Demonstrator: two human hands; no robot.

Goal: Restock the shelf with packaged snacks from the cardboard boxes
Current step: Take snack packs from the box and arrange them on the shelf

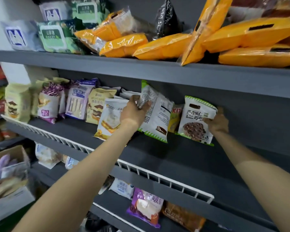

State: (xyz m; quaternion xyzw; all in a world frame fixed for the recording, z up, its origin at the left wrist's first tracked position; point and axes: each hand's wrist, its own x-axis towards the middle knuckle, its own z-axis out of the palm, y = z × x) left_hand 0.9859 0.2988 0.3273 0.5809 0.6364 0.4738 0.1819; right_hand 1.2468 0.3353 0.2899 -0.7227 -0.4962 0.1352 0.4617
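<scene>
Head view, close, facing shelf

Two green-edged snack packs upright on shelf

From my remote feed: even, fairly bright overhead light, with glare streaking the orange packets on the top shelf. Soft shadow sits under each grey shelf board. Wide-angle distortion bends the shelves toward the edges, and the cardboard box at lower left smears with blur.
</scene>
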